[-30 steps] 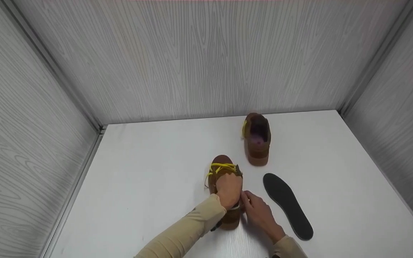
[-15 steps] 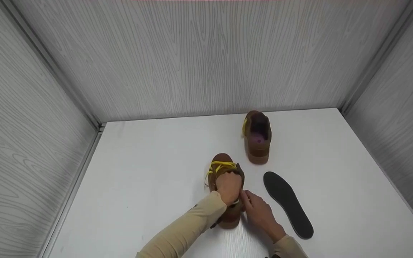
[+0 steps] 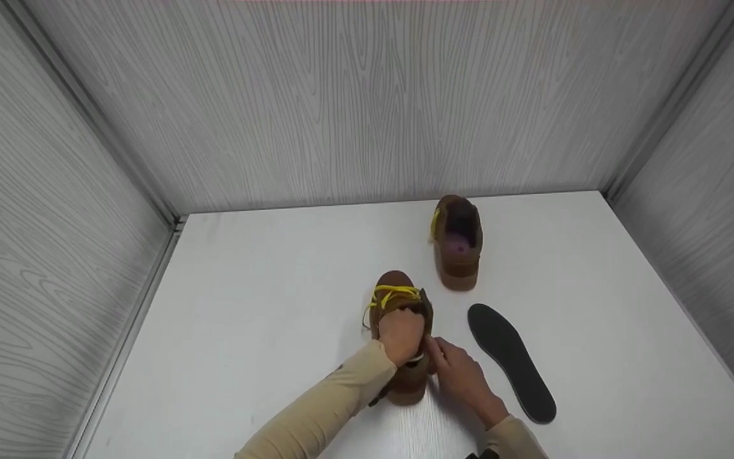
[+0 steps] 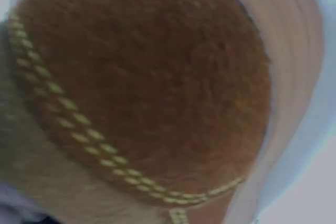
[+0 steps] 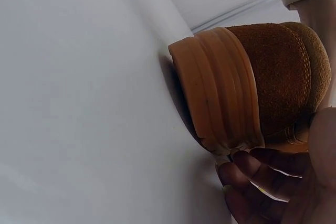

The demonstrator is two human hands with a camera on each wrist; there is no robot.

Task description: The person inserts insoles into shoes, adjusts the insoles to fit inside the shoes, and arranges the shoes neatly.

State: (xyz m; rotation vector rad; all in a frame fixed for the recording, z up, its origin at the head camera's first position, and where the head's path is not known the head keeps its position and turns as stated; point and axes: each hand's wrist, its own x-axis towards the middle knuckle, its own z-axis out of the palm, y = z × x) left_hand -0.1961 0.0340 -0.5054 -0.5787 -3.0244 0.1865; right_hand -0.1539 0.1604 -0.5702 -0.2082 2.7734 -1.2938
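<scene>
Right wrist view: curled right fingers hold a ridged-soled suede shoe (left fingers hidden inside, grip unclear).

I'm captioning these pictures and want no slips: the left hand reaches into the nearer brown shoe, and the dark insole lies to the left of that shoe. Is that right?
Not quite: the dark insole lies to the right of the nearer brown shoe, as the head view shows. The left hand does reach into that shoe.

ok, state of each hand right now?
Left hand: inside the nearer brown suede shoe; fingers hidden, open or closed can't be told.
Right hand: closed, holding that shoe's side.
</scene>
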